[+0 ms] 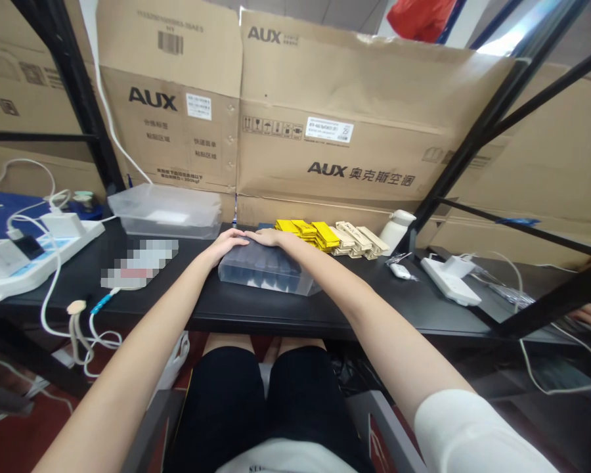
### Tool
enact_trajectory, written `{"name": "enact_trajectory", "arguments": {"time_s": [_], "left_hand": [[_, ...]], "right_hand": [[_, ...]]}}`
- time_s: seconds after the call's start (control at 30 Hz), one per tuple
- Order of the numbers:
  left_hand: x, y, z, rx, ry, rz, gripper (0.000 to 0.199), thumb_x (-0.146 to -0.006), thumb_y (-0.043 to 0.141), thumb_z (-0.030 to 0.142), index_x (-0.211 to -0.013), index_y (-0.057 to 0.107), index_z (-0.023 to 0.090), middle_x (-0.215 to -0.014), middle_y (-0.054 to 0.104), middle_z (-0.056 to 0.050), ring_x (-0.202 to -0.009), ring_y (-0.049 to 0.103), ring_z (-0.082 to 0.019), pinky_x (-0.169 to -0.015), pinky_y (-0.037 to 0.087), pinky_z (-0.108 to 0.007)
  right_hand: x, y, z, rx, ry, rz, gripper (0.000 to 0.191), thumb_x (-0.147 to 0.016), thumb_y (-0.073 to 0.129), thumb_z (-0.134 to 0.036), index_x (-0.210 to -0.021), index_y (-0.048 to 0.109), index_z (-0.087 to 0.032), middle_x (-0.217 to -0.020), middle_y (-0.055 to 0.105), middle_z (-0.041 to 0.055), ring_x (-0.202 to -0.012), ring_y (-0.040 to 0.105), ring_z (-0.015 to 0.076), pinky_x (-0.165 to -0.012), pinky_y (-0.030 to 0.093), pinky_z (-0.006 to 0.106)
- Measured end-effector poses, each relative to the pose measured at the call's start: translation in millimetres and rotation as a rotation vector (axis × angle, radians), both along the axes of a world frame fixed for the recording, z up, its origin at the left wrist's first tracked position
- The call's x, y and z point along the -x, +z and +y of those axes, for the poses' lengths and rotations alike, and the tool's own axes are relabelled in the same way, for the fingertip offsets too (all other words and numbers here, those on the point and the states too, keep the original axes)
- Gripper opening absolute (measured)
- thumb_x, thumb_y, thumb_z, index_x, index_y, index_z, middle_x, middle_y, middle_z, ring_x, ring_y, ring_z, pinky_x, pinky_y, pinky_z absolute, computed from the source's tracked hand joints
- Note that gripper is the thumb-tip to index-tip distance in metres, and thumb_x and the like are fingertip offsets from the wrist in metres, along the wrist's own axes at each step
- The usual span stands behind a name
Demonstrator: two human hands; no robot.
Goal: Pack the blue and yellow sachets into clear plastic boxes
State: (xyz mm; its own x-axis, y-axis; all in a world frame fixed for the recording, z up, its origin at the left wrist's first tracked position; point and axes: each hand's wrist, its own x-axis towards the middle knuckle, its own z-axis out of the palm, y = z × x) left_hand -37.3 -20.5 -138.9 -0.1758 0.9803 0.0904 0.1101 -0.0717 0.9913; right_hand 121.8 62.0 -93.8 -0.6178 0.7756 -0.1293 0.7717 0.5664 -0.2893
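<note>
A translucent plastic box (266,279) with dark contents and some white pieces low inside sits on the black desk, close to its front edge. My left hand (228,244) lies over the box's far left corner, its fingers stretched out towards the middle. Flat along the far edge of the same box rests my right hand (266,237), fingers extended and pointing left. The two hands nearly meet at the fingertips. Just beyond my right wrist are several yellow packets (308,231) and a row of cream-coloured packets (357,238).
An open clear tray (172,213) stands back left, near a charging phone (140,263) and a loaded power strip (54,253). Right of the packets are a white bottle (396,231), a small white device (400,270) and another power strip (450,281). Cardboard panels (335,85) back the desk (394,305).
</note>
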Motion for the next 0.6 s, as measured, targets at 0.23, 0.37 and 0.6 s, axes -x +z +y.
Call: {"name": "enact_trajectory", "arguments": {"time_s": [0.23, 0.37, 0.6], "left_hand": [[-2, 4.5, -5, 0.005, 0.015, 0.021, 0.033, -0.049, 0.08, 0.028, -0.079, 0.068, 0.022, -0.072, 0.067, 0.001, -0.078, 0.066, -0.024, -0.072, 0.051, -0.034], [-3, 5.2, -6, 0.0, 0.019, 0.032, 0.032, -0.05, 0.079, 0.026, -0.079, 0.068, 0.021, -0.072, 0.066, 0.001, -0.076, 0.065, -0.023, -0.07, 0.05, -0.033], [-3, 5.2, -6, 0.0, 0.02, 0.031, 0.03, -0.051, 0.078, 0.025, -0.079, 0.068, 0.021, -0.07, 0.065, 0.002, -0.075, 0.065, -0.022, -0.069, 0.05, -0.031]], "right_hand": [[-7, -3.9, -12, -0.162, 0.066, 0.124, 0.063, -0.095, 0.034, -0.062, -0.106, 0.074, -0.015, -0.112, 0.073, 0.0124, -0.101, 0.068, 0.0266, -0.086, 0.048, 0.031], [-8, -5.4, -17, -0.22, 0.052, 0.16, 0.05, -0.099, 0.037, -0.045, -0.1, 0.074, -0.012, -0.102, 0.075, 0.0124, -0.091, 0.069, 0.0236, -0.082, 0.048, 0.028], [0, -7.4, -3, -0.174, 0.031, 0.17, 0.036, -0.096, 0.043, -0.031, -0.109, 0.071, -0.013, -0.12, 0.069, 0.0137, -0.107, 0.064, 0.0248, -0.093, 0.046, 0.032]]}}
